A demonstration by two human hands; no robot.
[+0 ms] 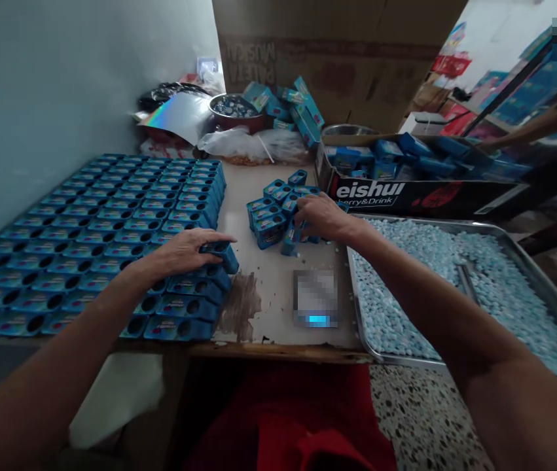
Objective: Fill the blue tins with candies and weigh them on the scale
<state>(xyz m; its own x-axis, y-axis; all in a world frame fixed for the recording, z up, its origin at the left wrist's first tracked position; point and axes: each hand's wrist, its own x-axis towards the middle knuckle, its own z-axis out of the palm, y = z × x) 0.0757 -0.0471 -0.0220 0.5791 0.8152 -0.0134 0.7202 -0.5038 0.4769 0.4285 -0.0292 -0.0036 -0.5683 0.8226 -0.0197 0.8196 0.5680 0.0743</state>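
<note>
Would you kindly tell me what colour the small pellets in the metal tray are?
The pellets in the metal tray are pale blue, seen in the head view.

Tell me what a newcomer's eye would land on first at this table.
First, the big grid of blue boxes covering the table's left half, with the left hand setting one box at its near right edge. Next, the metal tray on the right, filled with pale blue pellets. Between them, the right hand rests on a loose pile of boxes.
</note>
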